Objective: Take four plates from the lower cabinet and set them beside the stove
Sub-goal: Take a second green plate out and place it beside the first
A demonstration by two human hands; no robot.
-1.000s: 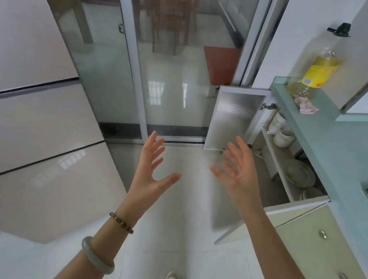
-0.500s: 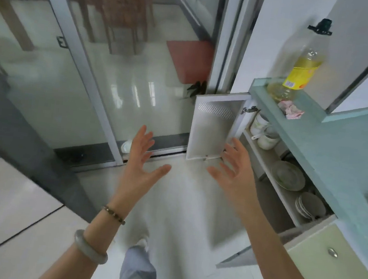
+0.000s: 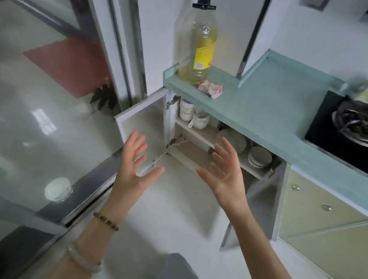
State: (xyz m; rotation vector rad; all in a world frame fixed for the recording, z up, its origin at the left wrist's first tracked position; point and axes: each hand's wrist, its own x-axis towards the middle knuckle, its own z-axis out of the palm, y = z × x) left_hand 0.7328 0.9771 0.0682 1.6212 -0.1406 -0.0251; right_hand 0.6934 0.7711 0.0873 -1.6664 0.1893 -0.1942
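Reaching toward the open lower cabinet (image 3: 185, 159) at centre frame, nothing picked up yet. Left hand (image 3: 137, 168) and right hand (image 3: 225, 174) are both empty, palms facing each other, fingers spread and slightly bent, touching nothing. The right hand overlaps the shelf (image 3: 202, 133) edge in the picture; depth is hard to judge

Progress, my read:
- doors open: done
- plates out: 0 of 4
- plates on the countertop (image 3: 263, 107): 0
- left to do: grab four, lift out, set them on the green top just left of the stove (image 3: 353, 130) at the right edge of frame

Counts:
- hands: 2
- cabinet doors: 2, both swung out, left door (image 3: 143, 122) and right door (image 3: 261, 200)
- plates: 2 piles on the shelf, right of centre, larger pile (image 3: 231, 139) and smaller stack (image 3: 259, 156) just right of it; rims blurred, can't count singles, the stack looks like several
- white containers (image 3: 186, 110): 2, left end of the cabinet's upper level
- oil bottle (image 3: 199, 41): 1, upright, upper centre
- pink wad (image 3: 210, 88): 1, just beside the bottle base
- stove burners visible: 1, blurred
- drawer knobs (image 3: 327, 208): 3, lower right
- left wrist: 1 beaded bracelet (image 3: 106, 219), 1 pale bangle (image 3: 83, 260)
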